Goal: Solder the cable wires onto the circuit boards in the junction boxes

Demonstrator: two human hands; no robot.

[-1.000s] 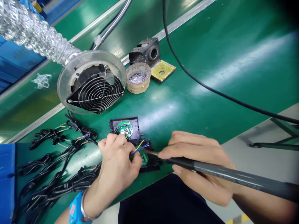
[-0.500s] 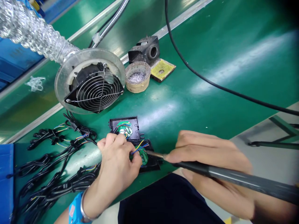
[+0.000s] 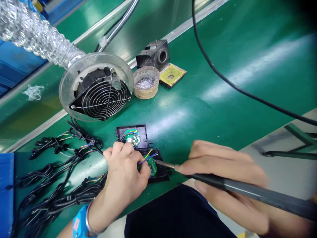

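My left hand is closed, pinching a few thin yellow and blue wires over a round green circuit board. That board sits in a black plastic housing, partly covered by my fingers. Wrapped in my right hand is a soldering iron, held like a pen. Its metal tip reaches the edge of the board beside the wire ends; whether it touches cannot be made out. Just behind my left fingers lies a second black housing with a green board and wires in it.
Bundled black cables lie at left beside a blue bin. A fume extractor fan stands behind, near a bowl of solder bits, an iron stand and a yellow sponge. A black cord crosses the green bench.
My right hand and the soldering iron have shifted very slightly right, and the iron's cord has swung right. My left hand keeps its grip on the wires.
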